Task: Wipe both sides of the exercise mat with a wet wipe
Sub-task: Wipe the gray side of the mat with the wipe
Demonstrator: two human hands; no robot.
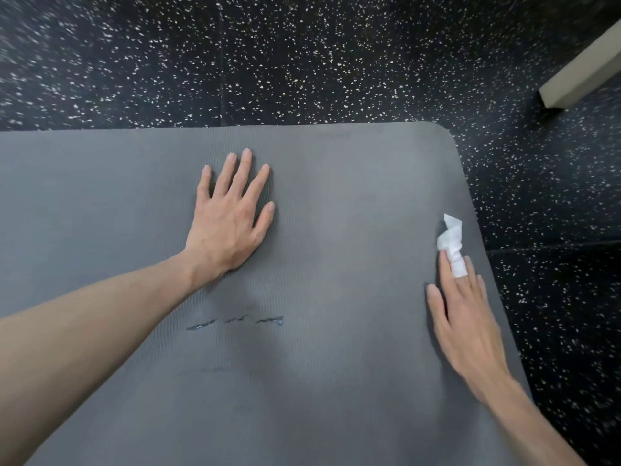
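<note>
A grey exercise mat (336, 264) lies flat on the floor and fills most of the view, its rounded far-right corner visible. My left hand (232, 216) rests palm down on the mat's middle with fingers spread and straight. My right hand (463, 314) lies near the mat's right edge, fingers extended, with a crumpled white wet wipe (452, 243) pressed under and wrapped over the fingertips. Three short tears or scuffs (235, 321) mark the mat in front of my left forearm.
Black rubber flooring with white speckles (336, 62) surrounds the mat at the far side and right. A beige block or baseboard end (581, 75) sits at the upper right corner.
</note>
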